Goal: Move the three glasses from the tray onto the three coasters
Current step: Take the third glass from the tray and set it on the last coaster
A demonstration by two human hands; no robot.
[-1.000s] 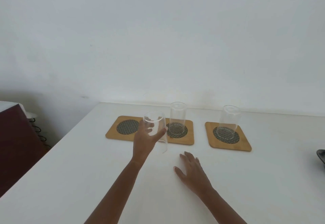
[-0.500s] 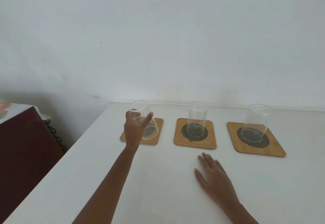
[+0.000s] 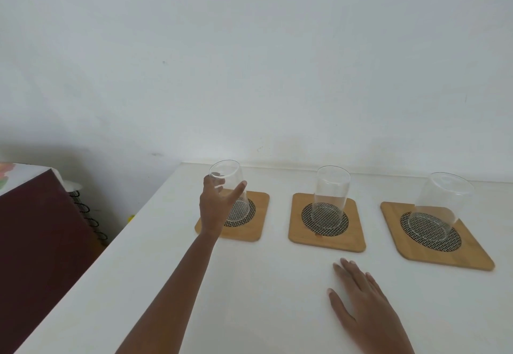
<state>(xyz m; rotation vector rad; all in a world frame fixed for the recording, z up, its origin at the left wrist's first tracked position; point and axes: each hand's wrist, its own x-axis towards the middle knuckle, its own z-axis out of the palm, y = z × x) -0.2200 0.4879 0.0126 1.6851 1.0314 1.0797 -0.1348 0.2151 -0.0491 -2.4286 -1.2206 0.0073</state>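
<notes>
Three square wooden coasters with dark mesh centres lie in a row on the white table. My left hand (image 3: 216,209) grips a clear glass (image 3: 230,187) over the left coaster (image 3: 258,223); the base of this glass sits at the mesh, whether touching I cannot tell. A second clear glass (image 3: 330,195) stands upright on the middle coaster (image 3: 327,238). A third glass (image 3: 438,206) stands on the right coaster (image 3: 433,253). My right hand (image 3: 361,301) lies flat on the table in front of the middle coaster, fingers spread, holding nothing. The tray is out of view.
The white table (image 3: 249,298) ends at a left edge running diagonally toward me, with a white wall close behind the coasters. A dark red-brown cabinet (image 3: 36,242) stands left of the table, lower down.
My left hand carried the glass leftward and down to the left coaster. The view shifted left, so the coasters sit further right in frame. My right hand stayed flat on the table.
</notes>
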